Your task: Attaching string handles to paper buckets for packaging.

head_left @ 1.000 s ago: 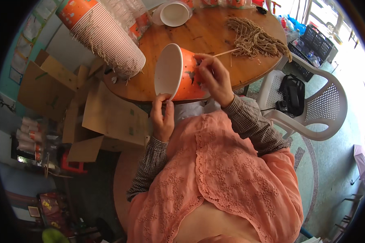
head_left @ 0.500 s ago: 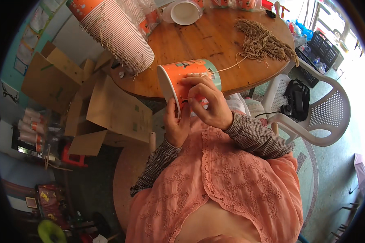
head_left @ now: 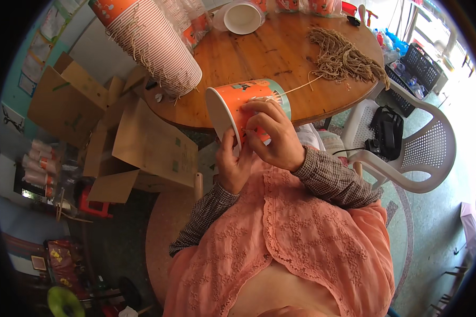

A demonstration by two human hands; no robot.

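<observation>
A: Largest item on record?
B: Round wooden table (head_left: 259, 58), spreading ahead of the left hand (head_left: 232, 166) and the right hand (head_left: 275, 132).

A: Next size down?
B: White plastic chair (head_left: 436, 127), well to the right of the right hand. After it, an open cardboard box (head_left: 153, 140), left of the left hand, flaps folded outward.

A: Mid-sized items?
B: Tall stack of paper cups (head_left: 158, 50), ahead and to the left of the left hand (loose fibres hang along its side). Black bag (head_left: 388, 129) on the chair seat, right of the right hand. Bundle of tan cord (head_left: 346, 55) on the table, ahead and to the right of the right hand.

A: Item being handled?
B: Orange cup (head_left: 230, 100), held between both hands, tipped on its side; mouth toward the left, green band at the base end, beyond the right knuckles.

A: Hand states?
B: Left: thumb and fingers pinching the near part of the rim. Right: fingers curled against the cup wall, thumb and forefinger tips close together; cannot tell whether they pinch anything.

A: Smallest?
B: Single strand (head_left: 301, 86), running from the bundle to the cup, just beyond the right knuckles.
</observation>
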